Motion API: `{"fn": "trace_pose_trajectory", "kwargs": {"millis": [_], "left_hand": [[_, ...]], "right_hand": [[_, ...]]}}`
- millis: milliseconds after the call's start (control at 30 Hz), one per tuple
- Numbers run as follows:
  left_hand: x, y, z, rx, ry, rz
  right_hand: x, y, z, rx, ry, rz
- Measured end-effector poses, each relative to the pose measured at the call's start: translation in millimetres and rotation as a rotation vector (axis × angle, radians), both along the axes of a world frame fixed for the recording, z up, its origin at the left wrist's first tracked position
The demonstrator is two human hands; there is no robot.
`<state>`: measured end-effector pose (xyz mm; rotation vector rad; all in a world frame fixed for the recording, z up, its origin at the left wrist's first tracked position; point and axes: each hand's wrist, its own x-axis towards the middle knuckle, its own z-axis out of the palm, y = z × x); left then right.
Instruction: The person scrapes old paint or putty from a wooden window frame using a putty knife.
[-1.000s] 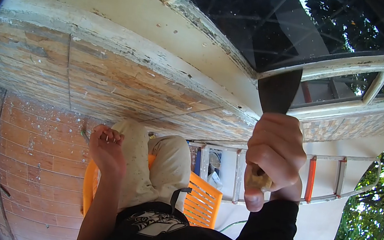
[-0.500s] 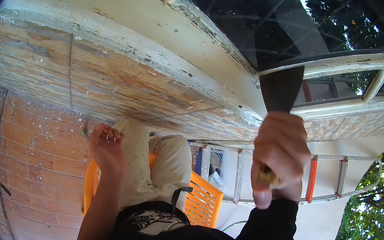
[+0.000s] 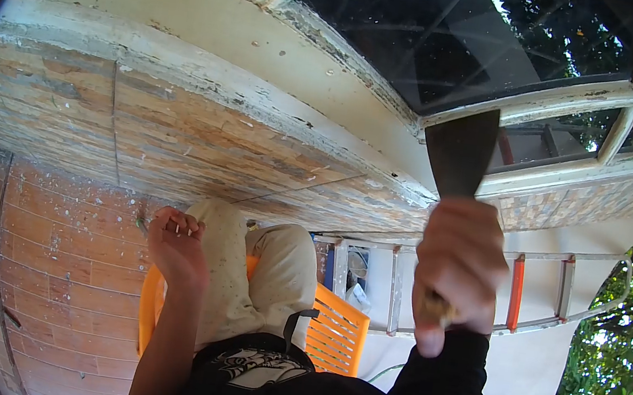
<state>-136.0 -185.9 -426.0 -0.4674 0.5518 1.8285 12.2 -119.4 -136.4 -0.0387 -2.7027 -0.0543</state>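
Observation:
My right hand (image 3: 462, 261) is wrapped round the handle of a wide-bladed scraper (image 3: 460, 151). The dark blade points up, with its edge over the lower frame bar of the window (image 3: 569, 99); whether it touches the wood cannot be told. Old white paint is chipped along the window frame. My left hand (image 3: 179, 235) is raised beside my left knee, palm up with fingers curled; whether anything small is in it cannot be made out.
A stone-patterned wall (image 3: 174, 127) runs below the painted sill (image 3: 212, 76). I sit on an orange chair (image 3: 337, 332). A ladder (image 3: 515, 292) lies across the right side. Paint flakes dot the tiled floor (image 3: 78, 246).
My right hand and the scraper have shifted slightly down in the view. The window frame appears a little further left and up. My left hand has barely moved.

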Motion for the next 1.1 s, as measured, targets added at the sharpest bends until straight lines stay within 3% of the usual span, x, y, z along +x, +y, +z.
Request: {"fn": "trace_pose_trajectory", "kwargs": {"millis": [767, 1100], "left_hand": [[-0.6, -0.1, 3.9, -0.009, 0.002, 0.010], [0.7, 0.1, 2.6, -0.027, -0.008, 0.012]], "right_hand": [[-1.5, 0.0, 6.1, -0.035, -0.109, -0.009], [-4.2, 9.4, -1.3, 0.017, -0.021, -0.028]]}}
